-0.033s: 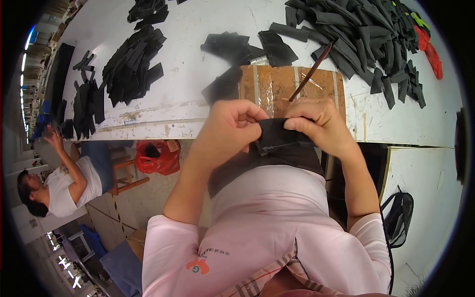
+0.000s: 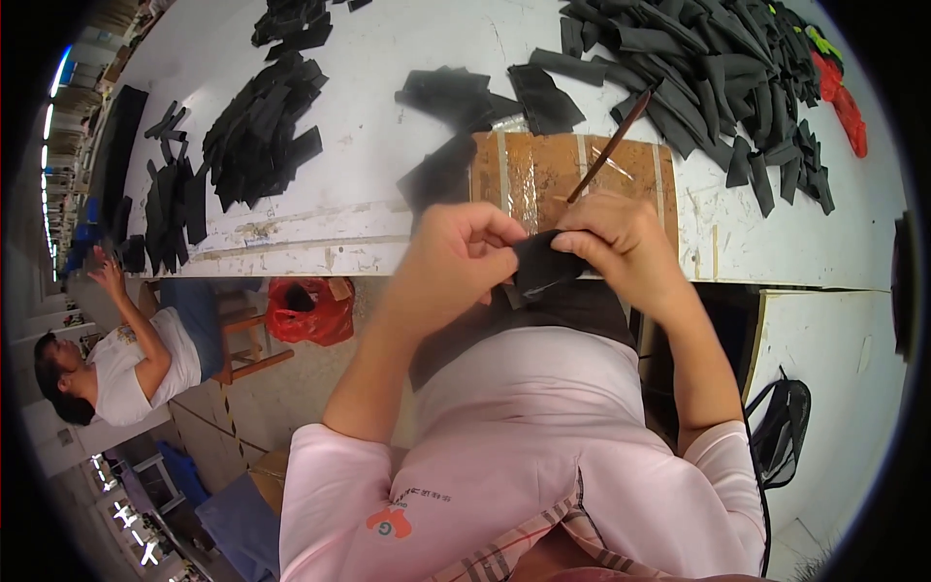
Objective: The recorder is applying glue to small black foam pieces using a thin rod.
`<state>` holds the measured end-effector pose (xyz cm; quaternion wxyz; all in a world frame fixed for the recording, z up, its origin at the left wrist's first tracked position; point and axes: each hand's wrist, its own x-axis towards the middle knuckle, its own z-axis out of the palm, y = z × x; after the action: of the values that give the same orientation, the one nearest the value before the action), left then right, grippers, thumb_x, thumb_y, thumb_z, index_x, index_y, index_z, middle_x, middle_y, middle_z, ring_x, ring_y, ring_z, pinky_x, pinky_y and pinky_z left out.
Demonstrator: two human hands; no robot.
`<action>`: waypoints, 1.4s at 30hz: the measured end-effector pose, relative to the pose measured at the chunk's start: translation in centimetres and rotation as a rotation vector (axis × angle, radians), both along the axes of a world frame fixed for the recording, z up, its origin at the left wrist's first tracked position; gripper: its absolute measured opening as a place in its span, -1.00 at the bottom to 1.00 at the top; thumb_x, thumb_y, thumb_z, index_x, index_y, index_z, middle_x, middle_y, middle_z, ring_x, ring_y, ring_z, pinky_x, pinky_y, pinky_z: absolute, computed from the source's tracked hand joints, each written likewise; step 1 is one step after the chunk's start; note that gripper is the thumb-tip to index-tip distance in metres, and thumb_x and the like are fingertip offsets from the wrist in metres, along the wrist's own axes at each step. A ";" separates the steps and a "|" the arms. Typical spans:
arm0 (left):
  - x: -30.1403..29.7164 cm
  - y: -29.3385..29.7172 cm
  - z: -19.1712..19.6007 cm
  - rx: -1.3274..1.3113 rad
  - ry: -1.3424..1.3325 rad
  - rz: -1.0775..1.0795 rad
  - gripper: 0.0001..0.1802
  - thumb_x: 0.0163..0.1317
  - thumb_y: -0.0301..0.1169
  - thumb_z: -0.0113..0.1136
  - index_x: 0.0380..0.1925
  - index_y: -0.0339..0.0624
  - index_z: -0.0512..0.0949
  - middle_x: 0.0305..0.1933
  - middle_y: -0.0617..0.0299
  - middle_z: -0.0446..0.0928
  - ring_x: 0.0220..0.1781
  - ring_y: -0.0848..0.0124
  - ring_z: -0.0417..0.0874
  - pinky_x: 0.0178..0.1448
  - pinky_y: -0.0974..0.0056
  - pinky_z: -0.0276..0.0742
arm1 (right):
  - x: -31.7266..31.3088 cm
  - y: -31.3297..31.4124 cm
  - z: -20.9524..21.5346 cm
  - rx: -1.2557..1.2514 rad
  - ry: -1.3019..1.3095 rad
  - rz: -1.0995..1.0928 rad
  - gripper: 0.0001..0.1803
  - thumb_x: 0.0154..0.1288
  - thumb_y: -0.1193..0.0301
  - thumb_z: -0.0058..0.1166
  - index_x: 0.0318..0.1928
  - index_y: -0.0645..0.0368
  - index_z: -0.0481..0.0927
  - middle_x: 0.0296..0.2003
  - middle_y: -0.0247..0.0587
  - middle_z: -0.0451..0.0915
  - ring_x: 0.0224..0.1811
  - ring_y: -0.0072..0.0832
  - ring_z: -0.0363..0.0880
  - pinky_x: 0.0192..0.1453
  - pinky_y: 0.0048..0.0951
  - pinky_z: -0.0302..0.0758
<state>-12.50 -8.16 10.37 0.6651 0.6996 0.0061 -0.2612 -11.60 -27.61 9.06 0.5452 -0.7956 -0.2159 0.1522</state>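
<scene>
My left hand (image 2: pixel 467 254) and my right hand (image 2: pixel 618 241) pinch a small black fabric piece (image 2: pixel 539 271) between thumbs and fingers. It is held tilted over my lap, just in front of the table's near edge. A pale line runs along its lower edge. Beyond my hands a brown cardboard sheet (image 2: pixel 504 175), crossed with clear tape, lies at the table edge. A thin dark brown stick (image 2: pixel 613 145) slants over the cardboard, its lower end beside my right fingers; I cannot tell whether that hand touches it.
On the white table (image 2: pixel 369 145) lie a large heap of black fabric strips (image 2: pixel 718 68) at far right, a flat pile (image 2: pixel 262 131) at left and loose pieces (image 2: pixel 451 92) beyond the cardboard. A red bag (image 2: pixel 310 312) stands below. Another person (image 2: pixel 145 359) sits at left.
The fabric piece has turned from facing me broadly to a tilted, narrower shape. My right hand has shifted slightly left and down, my left slightly down; both keep their pinch.
</scene>
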 end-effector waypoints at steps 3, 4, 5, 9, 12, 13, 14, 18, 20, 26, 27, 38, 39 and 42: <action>-1.1 -0.7 -1.9 0.057 -0.110 0.173 -0.92 0.00 -0.61 0.07 -0.45 -0.34 0.47 -0.60 0.30 0.46 -0.62 0.68 0.42 -0.60 0.60 0.33 | -1.3 2.0 -0.8 -0.465 -0.906 -0.478 -0.66 -0.13 0.36 0.18 -0.27 0.18 0.48 -0.43 -0.19 0.41 -0.30 -0.24 0.35 -0.30 -0.31 0.29; -1.4 -1.2 -2.2 0.079 -0.181 0.271 -0.93 0.01 -0.61 0.08 -0.45 -0.33 0.47 -0.59 0.32 0.46 -0.61 0.68 0.41 -0.59 0.60 0.33 | -1.9 2.3 -0.6 -0.452 -0.920 -0.478 -0.66 -0.13 0.36 0.18 -0.27 0.18 0.48 -0.43 -0.19 0.41 -0.30 -0.24 0.35 -0.30 -0.31 0.29; -1.6 -1.9 -2.2 0.024 -0.254 0.307 -0.94 0.00 -0.63 0.07 -0.47 -0.34 0.46 -0.59 0.31 0.45 -0.60 0.68 0.42 -0.57 0.59 0.33 | -2.4 2.6 -0.5 -0.281 -0.772 -0.442 -0.68 -0.13 0.38 0.18 -0.28 0.20 0.49 -0.44 -0.18 0.41 -0.33 -0.27 0.37 -0.34 -0.34 0.31; -2.5 -3.4 -2.5 -0.053 -0.331 0.356 -0.95 -0.02 -0.63 0.10 -0.52 -0.34 0.44 -0.61 0.29 0.45 -0.61 0.69 0.42 -0.58 0.55 0.33 | -3.0 2.9 -1.2 0.101 -0.396 -0.365 -0.78 -0.08 0.53 0.14 -0.32 0.24 0.50 -0.45 -0.15 0.42 -0.46 -0.38 0.45 -0.54 -0.51 0.36; -2.7 -4.0 -4.0 0.221 -0.634 0.426 -0.94 -0.02 -0.65 0.10 -0.50 -0.33 0.44 -0.59 0.29 0.47 -0.59 0.69 0.43 -0.57 0.56 0.34 | -2.8 3.4 -1.5 0.045 -0.441 -0.356 -0.80 -0.08 0.59 0.10 -0.34 0.27 0.49 -0.45 -0.13 0.43 -0.45 -0.37 0.46 -0.52 -0.49 0.38; -2.6 -4.1 -4.3 0.424 -0.896 0.471 -0.92 -0.01 -0.66 0.09 -0.47 -0.33 0.45 -0.55 0.29 0.48 -0.57 0.69 0.45 -0.55 0.58 0.36 | -2.7 3.9 -1.7 -0.109 -0.566 -0.369 -0.81 -0.09 0.60 0.08 -0.35 0.28 0.48 -0.46 -0.13 0.41 -0.45 -0.33 0.45 -0.50 -0.45 0.38; -2.5 -4.1 -4.5 0.425 -0.897 0.476 -0.92 -0.01 -0.66 0.09 -0.47 -0.33 0.45 -0.55 0.29 0.48 -0.57 0.69 0.45 -0.55 0.58 0.36 | -2.6 4.3 -1.9 -0.265 -0.690 -0.380 -0.82 -0.09 0.61 0.07 -0.37 0.29 0.46 -0.48 -0.13 0.40 -0.45 -0.30 0.44 -0.48 -0.42 0.38; -1.2 -3.5 -4.4 -0.128 -0.440 0.607 -0.91 -0.01 -0.63 0.07 -0.44 -0.33 0.42 -0.58 0.25 0.46 -0.72 0.67 0.35 -0.69 0.54 0.23 | -1.7 4.3 -3.6 -0.236 -0.631 -0.469 -0.82 -0.13 0.63 0.04 -0.40 0.29 0.43 -0.51 -0.11 0.36 -0.50 -0.21 0.39 -0.44 -0.32 0.37; -0.9 -2.1 -4.2 -0.626 0.079 0.433 -0.85 -0.03 -0.64 0.09 -0.40 -0.33 0.40 -0.53 0.23 0.47 -0.69 0.72 0.29 -0.72 0.61 0.11 | -1.8 3.7 -3.5 -0.177 -0.563 -0.487 -0.85 -0.11 0.62 0.04 -0.42 0.30 0.44 -0.53 -0.17 0.39 -0.55 -0.36 0.39 -0.49 -0.41 0.35; -1.4 -2.7 -3.2 -0.429 0.003 0.279 -0.80 -0.08 -0.67 0.03 -0.37 -0.33 0.38 -0.47 0.24 0.43 -0.68 0.69 0.33 -0.67 0.56 0.22 | -2.6 2.6 -3.6 0.884 0.697 -0.367 -0.89 0.02 0.50 0.12 -0.49 0.29 0.49 -0.59 -0.40 0.37 -0.63 -0.69 0.21 -0.59 -0.65 0.17; -1.6 -3.3 -3.5 -0.224 -0.204 0.386 -0.81 -0.09 -0.69 0.00 -0.38 -0.33 0.40 -0.54 0.29 0.42 -0.70 0.72 0.29 -0.67 0.58 0.15 | -2.8 3.0 -3.8 0.998 0.789 -0.323 -0.85 0.08 0.42 0.09 -0.48 0.24 0.47 -0.60 -0.40 0.35 -0.62 -0.69 0.20 -0.57 -0.68 0.17; -2.2 -2.8 -3.6 -0.890 0.266 0.155 -0.67 -0.04 -0.68 -0.06 -0.19 -0.32 0.34 -0.38 0.22 0.49 -0.55 0.68 0.42 -0.63 0.61 0.18 | -2.6 1.8 -4.8 0.857 0.589 -0.351 -0.83 0.15 0.34 0.03 -0.44 0.17 0.43 -0.53 -0.49 0.36 -0.57 -0.74 0.26 -0.49 -0.77 0.20; -2.5 -2.6 -3.7 -1.107 0.352 0.002 -0.63 -0.02 -0.67 -0.08 -0.12 -0.33 0.32 -0.29 0.19 0.48 -0.39 0.64 0.48 -0.54 0.65 0.22 | -3.1 1.8 -4.2 0.913 0.571 -0.276 -0.85 0.16 0.36 0.01 -0.42 0.19 0.45 -0.47 -0.46 0.38 -0.53 -0.75 0.26 -0.45 -0.77 0.21; -2.5 -2.5 -1.1 -0.927 0.168 -0.070 -0.56 -0.03 -0.69 -0.07 -0.05 -0.33 0.29 -0.33 0.24 0.48 -0.41 0.66 0.46 -0.48 0.65 0.25 | -3.3 2.4 -2.1 0.928 0.574 -0.376 -0.87 0.15 0.40 0.01 -0.44 0.20 0.45 -0.42 -0.40 0.40 -0.48 -0.77 0.27 -0.40 -0.76 0.22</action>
<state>-15.02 -10.63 9.32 0.8953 0.3050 -0.0811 -0.3143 -14.87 -25.23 6.91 0.8915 -0.4249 0.0417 0.1516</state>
